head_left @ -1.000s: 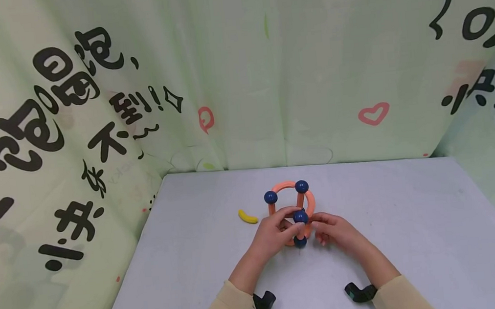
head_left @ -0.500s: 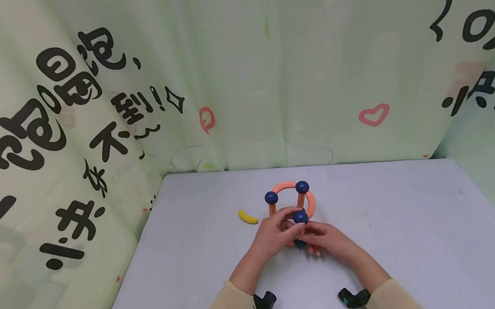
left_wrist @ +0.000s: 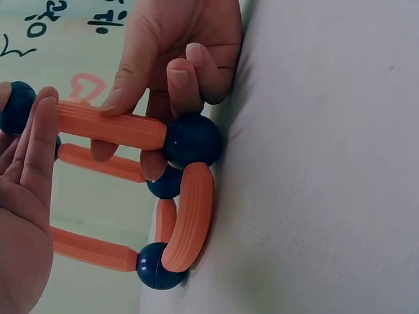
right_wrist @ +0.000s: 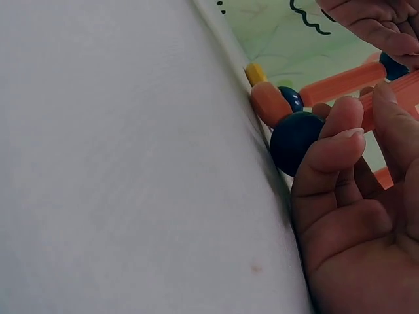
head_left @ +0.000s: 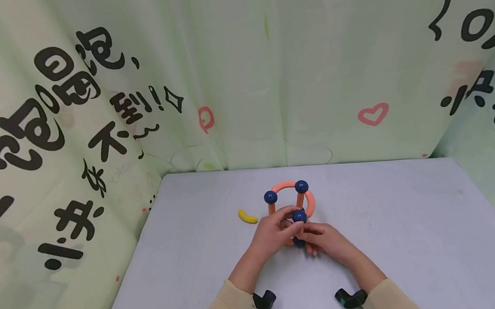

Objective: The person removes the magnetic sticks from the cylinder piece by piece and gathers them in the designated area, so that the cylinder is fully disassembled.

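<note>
A box-like frame of orange magnetic rods and dark blue balls stands on the white table, with a curved rod point(head_left: 283, 184) along its far top edge. At its near upper corner, my left hand point(head_left: 273, 233) holds a blue ball point(head_left: 299, 216) between thumb and fingers. Just below, my right hand point(head_left: 330, 240) pinches the upright orange rod point(left_wrist: 134, 129) under that ball. The rod's lower end meets another blue ball point(left_wrist: 193, 140), beside the right hand's curled fingers. From there a curved rod point(left_wrist: 192, 219) runs along the tabletop. The hands hide part of the frame in the head view.
A small yellow curved piece point(head_left: 247, 217) lies on the table point(head_left: 413, 233) left of the frame. A pale green curtain point(head_left: 311, 70) with black lettering hangs around the back and sides. Black wrist devices point(head_left: 350, 298) sit at both sleeves.
My right hand has moved left, from the frame's right side onto the near upright rod. My left hand has stayed at the upper ball, and the frame stands in the same spot.
</note>
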`<state>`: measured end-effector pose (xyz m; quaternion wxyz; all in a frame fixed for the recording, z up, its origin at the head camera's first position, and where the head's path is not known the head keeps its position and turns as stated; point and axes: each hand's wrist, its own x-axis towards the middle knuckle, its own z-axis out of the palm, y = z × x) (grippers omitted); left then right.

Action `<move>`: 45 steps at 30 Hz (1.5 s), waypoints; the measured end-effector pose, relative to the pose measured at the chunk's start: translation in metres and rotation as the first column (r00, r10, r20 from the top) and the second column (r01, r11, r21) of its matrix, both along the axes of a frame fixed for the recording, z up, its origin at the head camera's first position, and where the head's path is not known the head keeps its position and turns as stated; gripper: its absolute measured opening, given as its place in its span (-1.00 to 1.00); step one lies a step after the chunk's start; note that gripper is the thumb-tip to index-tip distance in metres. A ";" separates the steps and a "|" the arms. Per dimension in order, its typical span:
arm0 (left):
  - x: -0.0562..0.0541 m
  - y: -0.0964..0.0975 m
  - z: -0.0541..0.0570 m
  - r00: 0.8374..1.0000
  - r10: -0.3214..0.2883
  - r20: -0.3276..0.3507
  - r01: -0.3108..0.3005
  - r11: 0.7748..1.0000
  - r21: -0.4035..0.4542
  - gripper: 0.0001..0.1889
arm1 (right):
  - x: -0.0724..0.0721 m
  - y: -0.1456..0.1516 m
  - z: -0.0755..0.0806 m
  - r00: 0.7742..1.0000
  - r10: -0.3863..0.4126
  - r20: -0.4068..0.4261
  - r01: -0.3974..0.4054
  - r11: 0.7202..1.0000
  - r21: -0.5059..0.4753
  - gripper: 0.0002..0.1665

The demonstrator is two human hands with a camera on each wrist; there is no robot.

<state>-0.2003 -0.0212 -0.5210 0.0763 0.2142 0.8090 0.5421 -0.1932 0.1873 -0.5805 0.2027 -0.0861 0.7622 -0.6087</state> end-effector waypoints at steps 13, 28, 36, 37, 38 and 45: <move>0.000 -0.006 0.003 0.998 0.069 0.011 -0.069 0.995 0.071 -0.62 | -0.001 -0.003 0.004 1.000 0.006 0.009 -0.006 1.000 -0.013 -0.50; -0.009 -0.050 -0.016 0.985 0.173 0.028 -0.175 0.982 0.067 -0.58 | 0.000 -0.002 0.004 1.000 0.006 0.015 -0.005 0.999 -0.040 -0.45; -0.026 -0.076 -0.042 0.906 0.423 0.029 -0.421 0.905 -0.064 -0.60 | 0.000 0.000 0.001 1.000 0.014 0.005 -0.014 0.999 -0.047 -0.46; -0.029 -0.078 -0.045 0.897 0.441 0.025 -0.438 0.896 -0.077 -0.60 | 0.000 0.000 0.000 1.000 0.014 0.002 -0.013 0.999 -0.043 -0.47; -0.032 -0.081 -0.048 0.890 0.456 0.024 -0.452 0.887 -0.089 -0.60 | 0.000 0.000 0.000 1.000 0.013 0.001 -0.013 0.999 -0.040 -0.47; -0.048 -0.090 -0.058 0.875 0.483 0.032 -0.476 0.871 -0.125 -0.61 | -0.001 0.000 -0.002 1.000 0.015 0.000 -0.015 0.999 -0.038 -0.47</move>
